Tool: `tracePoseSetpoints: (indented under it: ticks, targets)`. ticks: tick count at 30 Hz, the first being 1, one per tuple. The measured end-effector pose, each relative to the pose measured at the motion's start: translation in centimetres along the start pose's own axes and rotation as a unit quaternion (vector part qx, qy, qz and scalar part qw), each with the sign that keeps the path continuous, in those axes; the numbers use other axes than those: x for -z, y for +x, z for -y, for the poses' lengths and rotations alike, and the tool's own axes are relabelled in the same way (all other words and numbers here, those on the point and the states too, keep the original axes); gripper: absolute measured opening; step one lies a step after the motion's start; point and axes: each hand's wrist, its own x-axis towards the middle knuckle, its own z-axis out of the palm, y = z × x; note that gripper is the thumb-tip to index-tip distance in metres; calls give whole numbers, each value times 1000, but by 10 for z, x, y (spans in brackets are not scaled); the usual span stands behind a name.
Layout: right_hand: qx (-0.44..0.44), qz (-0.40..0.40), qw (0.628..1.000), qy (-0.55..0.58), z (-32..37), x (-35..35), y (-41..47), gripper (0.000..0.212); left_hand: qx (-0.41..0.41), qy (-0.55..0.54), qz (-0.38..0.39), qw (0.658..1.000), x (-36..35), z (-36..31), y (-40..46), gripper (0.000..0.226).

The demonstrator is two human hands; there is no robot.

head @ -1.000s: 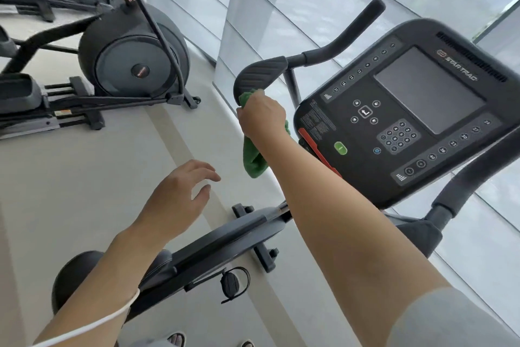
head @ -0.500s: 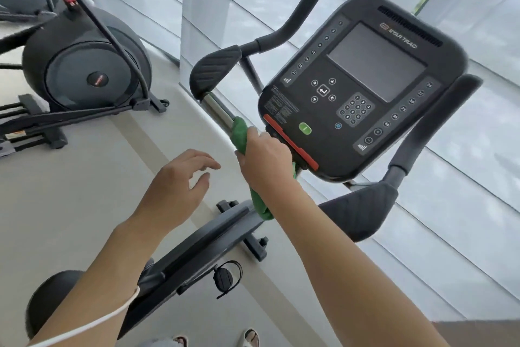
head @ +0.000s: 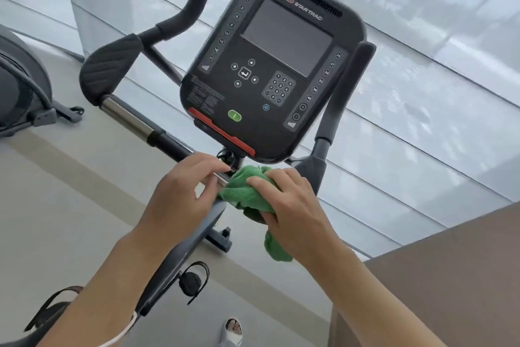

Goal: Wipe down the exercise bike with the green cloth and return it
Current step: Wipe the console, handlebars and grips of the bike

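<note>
The black exercise bike's console (head: 275, 65) fills the upper middle, with its handlebar (head: 126, 119) running from the left pad down to the centre. My right hand (head: 292, 206) grips the green cloth (head: 244, 192), bunched around the bar's middle just below the console, with a tail hanging under my wrist. My left hand (head: 185, 192) sits right beside the cloth on the bar, its fingertips touching the bar and the cloth's left edge. The bar under the cloth is hidden.
Another exercise machine (head: 19, 88) stands at the left edge. A bike pedal with strap (head: 194, 282) hangs below the hands. Glass wall panels (head: 422, 79) lie behind the bike. A brown surface (head: 450, 276) fills the lower right. A sandalled foot (head: 232, 329) shows at the bottom.
My right hand slid the cloth down the handlebar from the left pad to the centre under the console. My left hand came in from hovering to touch the bar beside the cloth.
</note>
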Motion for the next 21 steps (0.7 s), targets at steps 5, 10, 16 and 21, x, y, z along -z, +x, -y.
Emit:
tracePoseSetpoints:
  ticks: [5,10,16,21]
  targets:
    - [-98,-67,993,-8,-54,19,-17,48,-22,12,38,999,-22,-8,12,24]
    - [-89,-139,986,-40,-45,30,-21,46,-21,71,92,993,-51,-6,21,23]
    - [-93,-50,994,17,-28,-18,-16,51,6,209,28,977,-65,-16,34,14]
    - [-38,-138,987,74,-53,-23,3,30,-37,202,-14,979,-71,-3,33,15]
